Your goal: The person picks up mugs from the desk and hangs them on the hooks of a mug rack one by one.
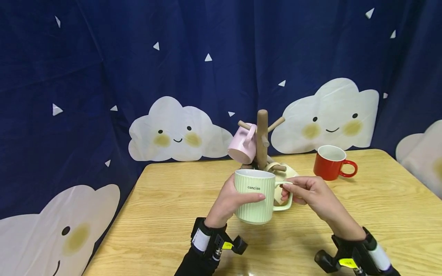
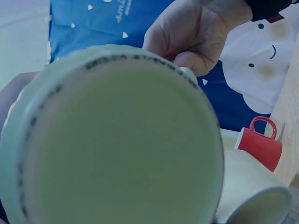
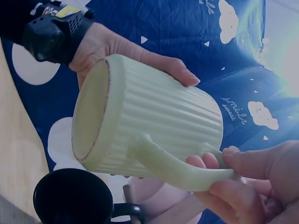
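Observation:
A pale green ribbed mug (image 1: 253, 203) with "concise" printed on it is held up over the table, upright in the head view. My left hand (image 1: 233, 197) grips its body from the left, thumb across the front. On the other side, my right hand (image 1: 310, 195) pinches the handle (image 3: 182, 170), its fingers through the loop. The mug's underside (image 2: 126, 144) fills much of the left wrist view. Just behind it stands a wooden mug tree (image 1: 262, 138) with a pink mug (image 1: 243, 145) on an upper peg and a cream mug (image 1: 288, 172) on a lower one.
A red mug (image 1: 329, 165) stands upright at the back right of the wooden table (image 1: 165, 214), handle to the right. Low in the right wrist view is a black mug (image 3: 72, 196), mostly hidden in the head view. A dark blue cloud-print curtain (image 1: 193, 23) hangs behind the table.

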